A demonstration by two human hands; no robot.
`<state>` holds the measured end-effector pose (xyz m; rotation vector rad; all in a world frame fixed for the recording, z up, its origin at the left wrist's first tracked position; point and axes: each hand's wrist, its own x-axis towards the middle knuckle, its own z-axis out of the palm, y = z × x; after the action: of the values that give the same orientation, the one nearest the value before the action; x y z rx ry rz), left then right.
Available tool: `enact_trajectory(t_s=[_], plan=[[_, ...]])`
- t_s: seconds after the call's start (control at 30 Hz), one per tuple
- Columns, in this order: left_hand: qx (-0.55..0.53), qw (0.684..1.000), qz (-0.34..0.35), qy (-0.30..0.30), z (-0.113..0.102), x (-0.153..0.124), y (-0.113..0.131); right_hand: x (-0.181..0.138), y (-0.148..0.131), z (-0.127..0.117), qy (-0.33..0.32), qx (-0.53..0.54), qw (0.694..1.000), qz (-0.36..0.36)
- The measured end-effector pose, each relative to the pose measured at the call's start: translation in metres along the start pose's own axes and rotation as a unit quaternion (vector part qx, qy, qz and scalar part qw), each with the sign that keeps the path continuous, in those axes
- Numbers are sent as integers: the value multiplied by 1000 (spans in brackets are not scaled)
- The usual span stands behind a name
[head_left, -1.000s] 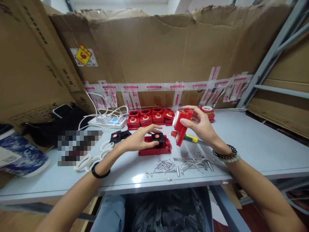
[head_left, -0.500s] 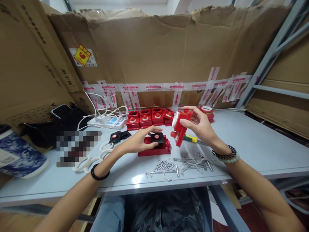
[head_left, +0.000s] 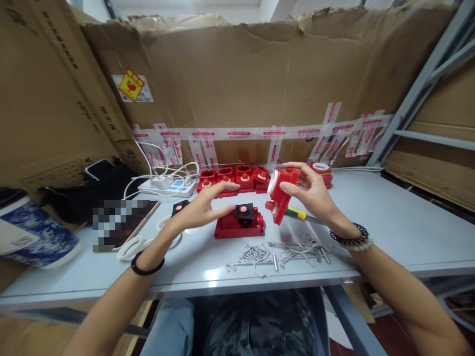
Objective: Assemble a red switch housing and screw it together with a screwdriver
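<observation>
My right hand [head_left: 313, 193] grips a red plastic housing [head_left: 285, 190] with a white ring on its left face, held tilted above the table. Thumb and fingers of my left hand [head_left: 208, 205] are spread, with nothing between them. Just right of its fingertips, a red base [head_left: 227, 227] lies on the table and carries a black square part [head_left: 244, 212] with a red-and-white centre. Behind my left hand, another black part [head_left: 180, 207] is partly hidden. Below the right hand lies a screwdriver [head_left: 296, 213] with a green and yellow handle.
Screws [head_left: 255, 253] and thin metal rods [head_left: 306, 252] lie near the front edge. Several red housings [head_left: 245, 179] line the back by a cardboard wall [head_left: 237, 79]. White rings [head_left: 130, 247], a phone [head_left: 135, 225], a power strip [head_left: 178, 187] and a patterned cup [head_left: 40, 237] stand left.
My left hand has let go of the black part on the red base and drawn left, fingers opening. My right hand still holds the red housing.
</observation>
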<state>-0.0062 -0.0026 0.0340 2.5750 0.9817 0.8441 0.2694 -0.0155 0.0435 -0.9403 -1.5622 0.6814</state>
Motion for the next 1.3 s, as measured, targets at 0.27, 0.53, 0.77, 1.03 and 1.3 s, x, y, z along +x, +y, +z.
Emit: enact_trajectory(t_s=[0.27,0.53,0.77,1.03,1.3], plan=[[183,964,-166,-101,-27,-55,-50,1,1,1,4,1,1000,-9],[193,957,-182,-118,-21,-73,-61,1,4,-1,1,-4,1000,-9],[180,963,-179,-92,-22,-77,-66,1,4,0,4,-6,1000,-12],[145,985,-95,-13,-29,-58,-30,2,6,-1,13,5,1000,-15],[88,994,50,-27,1,6,17,3,4,-2,63,25,998,-7]])
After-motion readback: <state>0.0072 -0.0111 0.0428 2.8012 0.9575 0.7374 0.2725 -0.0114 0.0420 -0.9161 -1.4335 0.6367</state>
